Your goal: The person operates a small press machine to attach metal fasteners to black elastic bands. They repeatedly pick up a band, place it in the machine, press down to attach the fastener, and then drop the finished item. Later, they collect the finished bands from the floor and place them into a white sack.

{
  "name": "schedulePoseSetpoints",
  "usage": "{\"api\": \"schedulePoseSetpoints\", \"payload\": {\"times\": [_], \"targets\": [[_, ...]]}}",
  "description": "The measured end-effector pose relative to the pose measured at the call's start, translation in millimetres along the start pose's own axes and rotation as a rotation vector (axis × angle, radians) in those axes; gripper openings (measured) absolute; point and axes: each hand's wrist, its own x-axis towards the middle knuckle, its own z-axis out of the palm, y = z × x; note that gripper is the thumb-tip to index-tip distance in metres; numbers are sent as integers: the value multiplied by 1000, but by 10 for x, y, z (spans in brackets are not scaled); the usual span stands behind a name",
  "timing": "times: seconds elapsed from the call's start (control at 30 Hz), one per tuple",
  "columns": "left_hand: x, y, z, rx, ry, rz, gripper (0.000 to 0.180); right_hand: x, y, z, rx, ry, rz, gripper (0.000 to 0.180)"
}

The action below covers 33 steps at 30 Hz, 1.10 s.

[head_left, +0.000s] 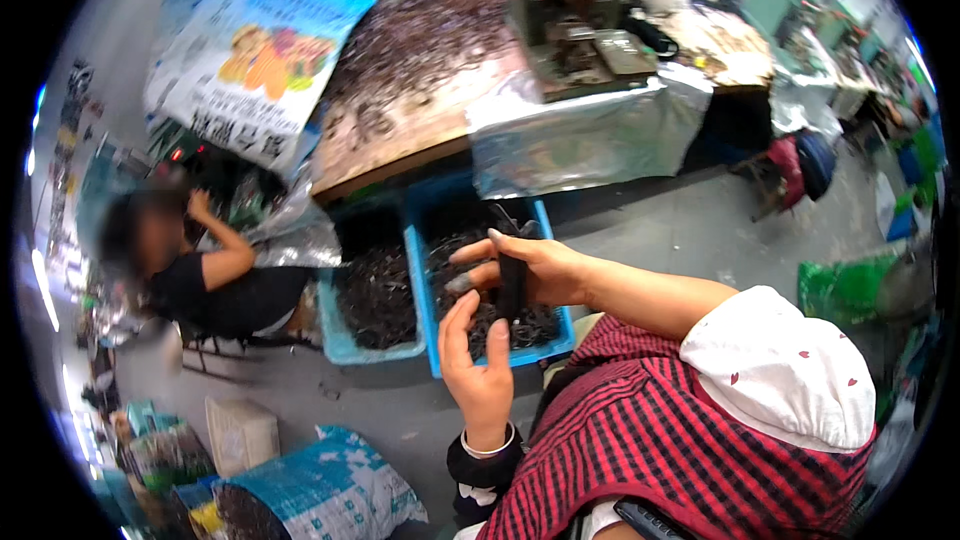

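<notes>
My right hand (553, 270) reaches in from the right over a blue bin (560, 335). It holds a dark, elongated black piece (512, 280) upright between thumb and palm, with its other fingers stretched to the left; their tips look blackened. A thin black end sticks up above the hand. My left hand (478, 370) is just below and left of it, fingers apart and holding nothing, near the lower end of the black piece. In the bin lies a heap of thin black pieces (465, 245), partly hidden by my hands.
A paler blue bin (375, 355) of black pieces stands on the left. Beyond is a wooden table (430, 130) strewn with dark scraps, bearing a green machine (570, 20). A co-worker (225, 280) sits at left. A filled blue-white sack (330, 490) lies on the floor.
</notes>
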Motion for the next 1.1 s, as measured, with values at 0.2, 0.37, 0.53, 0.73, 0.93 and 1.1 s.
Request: {"api": "schedulePoseSetpoints", "payload": {"times": [0.2, 0.37, 0.53, 0.73, 0.93, 1.1], "targets": [[52, 658, 954, 157, -165, 147, 29, -1159, -349, 109, -100, 341, -117, 51], [123, 1091, 1717, -325, -654, -166, 22, -2066, -558, -493, -263, 393, -314, 36], [224, 1585, 2853, -749, -776, -569, 37, -2950, -1100, -1215, -96, 286, -396, 33], [384, 1871, 4186, -1045, -902, -994, 43, -3792, -1575, -2169, 69, 379, -474, 31], [485, 1982, 5110, -497, -1419, -735, 53, -4349, -1659, -2837, 723, 759, -506, 26], [900, 1938, 5793, -134, -1473, -370, 36, -5145, -1502, -3432, 988, 1024, -765, 28]]}}
